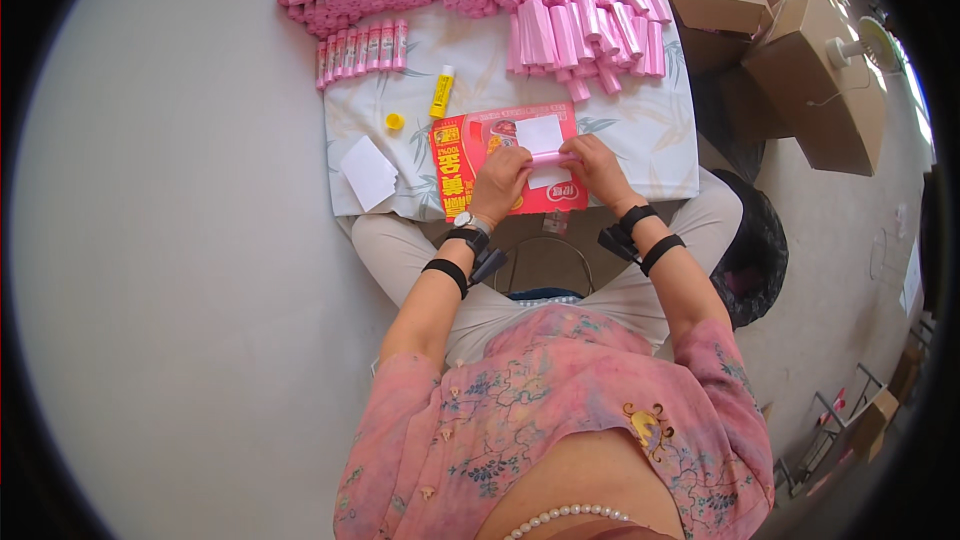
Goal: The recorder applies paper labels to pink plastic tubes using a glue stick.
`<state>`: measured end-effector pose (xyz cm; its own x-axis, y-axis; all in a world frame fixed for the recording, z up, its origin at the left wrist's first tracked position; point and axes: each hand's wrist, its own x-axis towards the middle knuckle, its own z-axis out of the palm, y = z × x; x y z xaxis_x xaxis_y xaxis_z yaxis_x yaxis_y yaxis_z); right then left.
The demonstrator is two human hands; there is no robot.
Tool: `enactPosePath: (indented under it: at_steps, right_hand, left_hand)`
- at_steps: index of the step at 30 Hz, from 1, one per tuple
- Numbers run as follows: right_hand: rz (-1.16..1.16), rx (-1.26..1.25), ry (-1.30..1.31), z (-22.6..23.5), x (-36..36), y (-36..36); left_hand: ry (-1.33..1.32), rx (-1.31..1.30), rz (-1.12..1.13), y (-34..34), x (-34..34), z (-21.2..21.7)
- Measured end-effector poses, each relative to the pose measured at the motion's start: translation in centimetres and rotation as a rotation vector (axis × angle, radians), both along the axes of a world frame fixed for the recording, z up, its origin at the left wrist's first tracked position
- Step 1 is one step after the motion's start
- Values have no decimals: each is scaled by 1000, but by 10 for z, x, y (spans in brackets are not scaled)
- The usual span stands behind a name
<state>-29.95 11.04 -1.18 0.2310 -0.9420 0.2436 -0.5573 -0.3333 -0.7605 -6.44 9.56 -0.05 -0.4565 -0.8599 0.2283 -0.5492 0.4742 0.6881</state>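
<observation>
Left hand point(503, 180): closed on left end of pink roll point(547, 159)
Right hand point(597, 168): pinching opposite end
Roll position: across white paper point(540, 132), over red sheet point(478, 145) on worktop point(352, 112)

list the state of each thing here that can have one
Pink roll: held by both ends across white paper
Left hand: closed on pink roll
Right hand: closed on pink roll
Glue stick: looks uncapped
Yellow cap: off, lying apart
White slips: loosely stacked
Labelled rolls: front ones lined up
Plain rolls: heaped
</observation>
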Motion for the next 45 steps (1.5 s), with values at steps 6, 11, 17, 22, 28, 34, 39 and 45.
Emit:
enactPosePath:
  at_steps: [6,11,17,22,28,34,39,45]
  right_hand:
    - [19,-91,52,-4,1,1]
    - [17,-150,86,-2,2,1]
    - [27,-211,137,-1,0,5]
    - [42,-199,163,-2,-4,7]
    - [46,-201,175,0,-4,7]
    - [49,-186,175,-3,-4,7]
    - [49,-179,174,-7,-8,8]
    - [95,-113,124,-5,-9,9]
  left_hand:
    - [-54,-122,-44,2,-1,-1]
    - [-119,-219,-41,3,-3,-4]
    - [-181,-279,-50,10,-5,-3]
    - [-295,-225,-81,16,-9,14]
    - [-585,-218,-94,15,-23,22]
    - [-667,-337,-79,16,-38,19]
    - [-546,-294,-35,19,-55,18]
    - [-376,-340,-10,16,-41,4]
